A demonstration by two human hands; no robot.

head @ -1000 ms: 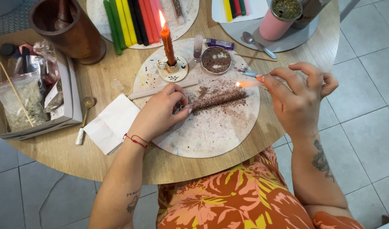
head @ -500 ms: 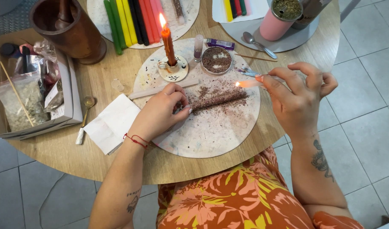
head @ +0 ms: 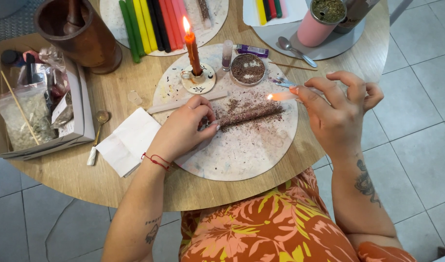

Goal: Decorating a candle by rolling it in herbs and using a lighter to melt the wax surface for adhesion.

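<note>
Clearly, the left hand (head: 183, 128) rests on the round speckled board (head: 242, 155) and its fingers press on the near end of a long herb-coated candle (head: 254, 114), which lies flat across the middle of the board among scattered crumbs. That end of the candle is hidden under the fingers, so I cannot tell if they are closed around it or only hold it down. The right hand (head: 336, 109) is raised beside the board's right edge, and its thumb and forefinger pinch a small pink candle (head: 283, 96) with a tiny flame at the far tip, just above the coated candle's other end; the other fingers are spread loosely. Behind them a lit orange candle (head: 193, 51) stands upright in a small holder (head: 198, 82), near a round tin of herbs (head: 248, 69). At the top edge of the desk (head: 135, 189), the wooden mortar (head: 79, 34) and the row of coloured candles (head: 152, 24) are cut off by the frame.
</note>
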